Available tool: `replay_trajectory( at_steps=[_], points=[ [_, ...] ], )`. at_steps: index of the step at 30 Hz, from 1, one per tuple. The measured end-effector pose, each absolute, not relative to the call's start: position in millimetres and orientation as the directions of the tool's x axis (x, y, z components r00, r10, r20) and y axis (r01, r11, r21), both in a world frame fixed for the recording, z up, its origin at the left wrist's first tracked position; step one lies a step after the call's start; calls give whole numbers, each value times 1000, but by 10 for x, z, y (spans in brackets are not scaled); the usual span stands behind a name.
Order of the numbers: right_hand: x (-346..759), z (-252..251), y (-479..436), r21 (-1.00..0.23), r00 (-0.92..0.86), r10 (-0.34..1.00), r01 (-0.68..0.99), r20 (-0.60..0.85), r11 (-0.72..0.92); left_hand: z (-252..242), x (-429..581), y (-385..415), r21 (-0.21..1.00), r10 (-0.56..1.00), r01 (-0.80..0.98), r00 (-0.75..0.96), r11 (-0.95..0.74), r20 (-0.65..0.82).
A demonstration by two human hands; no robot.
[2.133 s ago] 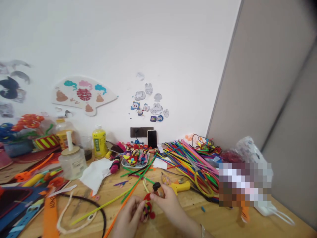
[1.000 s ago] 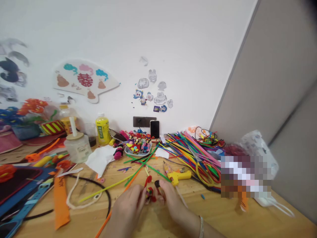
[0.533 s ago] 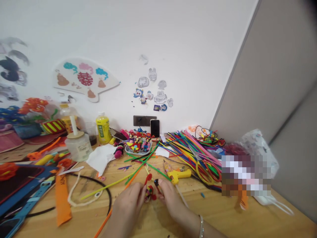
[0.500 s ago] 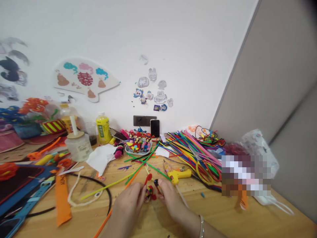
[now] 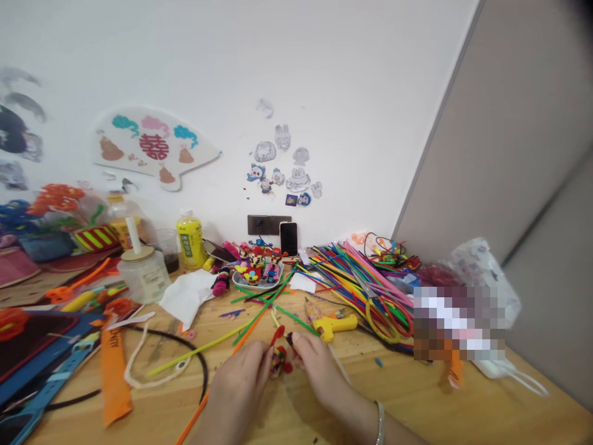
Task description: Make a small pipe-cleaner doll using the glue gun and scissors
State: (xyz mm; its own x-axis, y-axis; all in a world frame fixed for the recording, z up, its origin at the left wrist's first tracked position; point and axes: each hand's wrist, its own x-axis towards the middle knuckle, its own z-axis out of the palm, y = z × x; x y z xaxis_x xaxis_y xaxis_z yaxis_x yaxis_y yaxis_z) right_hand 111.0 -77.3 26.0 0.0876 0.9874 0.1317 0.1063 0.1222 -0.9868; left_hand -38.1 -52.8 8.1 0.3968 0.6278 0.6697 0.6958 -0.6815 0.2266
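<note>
1. Item condition. The small figure (image 5: 279,360) was a fuzzy, mostly red piece with specks of other colours. A red loop (image 5: 277,334) stood up from its top. A black-tipped piece (image 5: 290,338) sat against its upper right side. Finer detail was too blurred for me to read.

2. Item position. The figure was held just above the bench (image 5: 417,395), near the front edge and directly between both hands. The left hand (image 5: 241,389) closed its fingertips on the figure's left side. The right hand (image 5: 319,371) pinched the black-tipped piece between thumb and forefinger, touching the figure. The yellow glue gun (image 5: 334,324) lay on the bench just behind the right hand, not touching it. The heap of coloured stems (image 5: 361,284) lay farther back to the right.

3. Change from previous readings. Half a second before, I recorded the same grip and the same position. Two seconds before, the right hand had held the black-tipped piece slightly apart from the figure. The glue gun had not moved.
</note>
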Motion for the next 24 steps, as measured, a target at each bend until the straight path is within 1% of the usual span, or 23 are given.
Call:
replay_trajectory(
  at_steps=[3, 6, 11, 18, 24],
  points=[
    [1126, 298, -781, -976, 91, 988, 192, 121, 102, 65, -386, -527, 238, 638, 693, 400, -680, 658],
    [1134, 257, -768, -973, 73, 988, 196, 136, 119, 49, -394, -524, 233, 635, 693, 404, -682, 658],
    [1134, 189, -745, -958, 96, 985, 265, 145, 115, 53, -397, -528, 232, 645, 707, 395, -668, 654],
    [1149, 281, -762, -951, 116, 981, 287, 155, 116, 54, -388, -524, 237, 649, 708, 391, -666, 653],
    [1159, 254, -756, -958, 110, 979, 250, 171, 139, 60, -391, -524, 255, 636, 683, 388, -684, 667]
  ],
)
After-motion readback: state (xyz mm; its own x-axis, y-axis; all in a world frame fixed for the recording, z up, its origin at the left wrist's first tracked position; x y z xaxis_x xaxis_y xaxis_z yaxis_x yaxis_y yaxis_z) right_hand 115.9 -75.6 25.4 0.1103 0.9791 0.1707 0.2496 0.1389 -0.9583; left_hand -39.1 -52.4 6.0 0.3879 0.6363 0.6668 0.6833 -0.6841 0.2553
